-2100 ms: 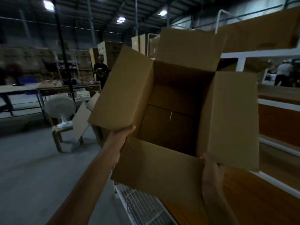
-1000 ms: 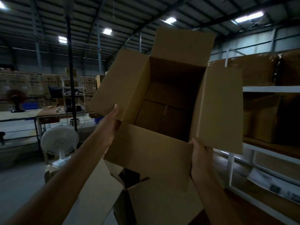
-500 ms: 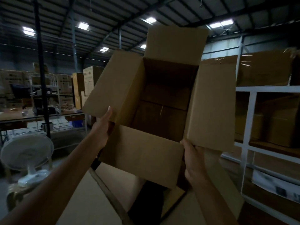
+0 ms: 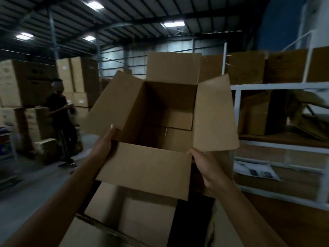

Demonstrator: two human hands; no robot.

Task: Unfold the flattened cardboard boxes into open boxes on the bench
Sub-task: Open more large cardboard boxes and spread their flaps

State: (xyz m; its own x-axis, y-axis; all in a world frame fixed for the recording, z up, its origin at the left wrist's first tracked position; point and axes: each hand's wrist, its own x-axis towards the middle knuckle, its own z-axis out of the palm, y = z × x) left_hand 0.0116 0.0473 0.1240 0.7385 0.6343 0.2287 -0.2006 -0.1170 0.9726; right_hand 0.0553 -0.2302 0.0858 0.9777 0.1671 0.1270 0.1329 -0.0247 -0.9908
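Observation:
I hold an unfolded brown cardboard box (image 4: 160, 163) in the air at the middle of the view, its four top flaps spread and its dark inside facing me. My left hand (image 4: 106, 139) lies along the outside of its left wall under the left flap, one straight fingertip showing. My right hand (image 4: 206, 164) grips the near right corner below the right flap, thumb near the rim, fingers hidden behind the box. Under it stand other open cardboard boxes (image 4: 128, 211).
A white shelf rack (image 4: 236, 111) with cardboard on its levels stands to the right, above a wooden bench top (image 4: 288, 221). A person in black (image 4: 60, 118) stands at the left on the grey floor. Tall stacks of cartons (image 4: 26, 82) fill the back left.
The view has swung round: the fan and tables have gone, and a person and carton stacks now show on the left. The box sits lower, over other open boxes, with both hands still on it.

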